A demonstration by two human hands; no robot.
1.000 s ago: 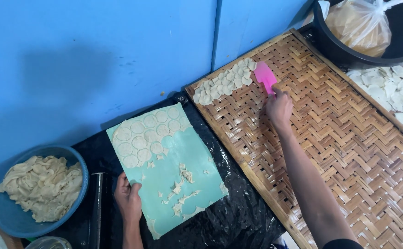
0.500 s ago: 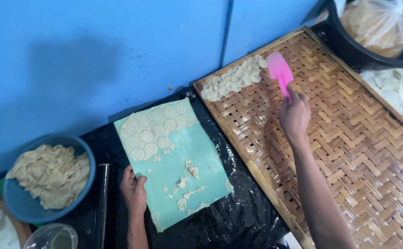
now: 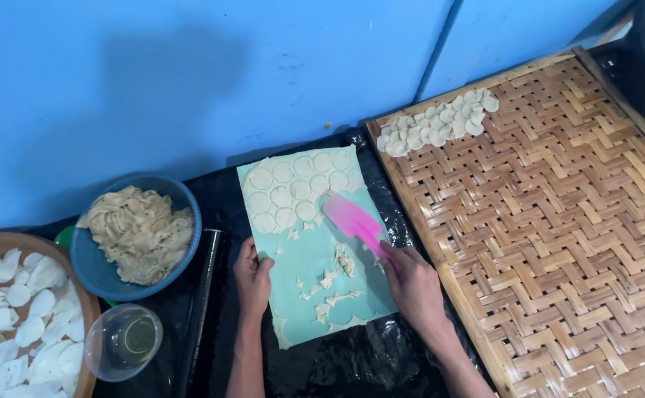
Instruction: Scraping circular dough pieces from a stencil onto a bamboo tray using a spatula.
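While the left hand (image 3: 252,276) lies flat with its fingers on the left edge of the pale green mat (image 3: 315,273), as if to keep it from sliding, the right hand (image 3: 413,284) is closed around the handle of a pink spatula (image 3: 353,221). The blade of the spatula points up and left and rests on the mat, just beside the cut dough rounds (image 3: 293,188), so it looks ready to go under them.

The mat lies on a black plastic sheet (image 3: 352,361) that covers the tabletop, between a dark rolling pin (image 3: 199,295) on the left and a large woven bamboo tray (image 3: 573,243) on the right. I count about thirteen rounds on the upper part of the mat, in about four rows. Below them lie small dough scraps (image 3: 333,287), perhaps ten pieces. At the top left corner of the tray there is one group of rounds (image 3: 437,125), overlapping, maybe twenty-five; I cannot count them exactly.

To the left stands one blue bowl (image 3: 90,258) full of dough trimmings, and near it one clear glass cup (image 3: 123,340) with a yellowish liquid. One more round tray (image 3: 79,295) with white pieces is at the left border. A blue wall (image 3: 190,74) is behind everything.
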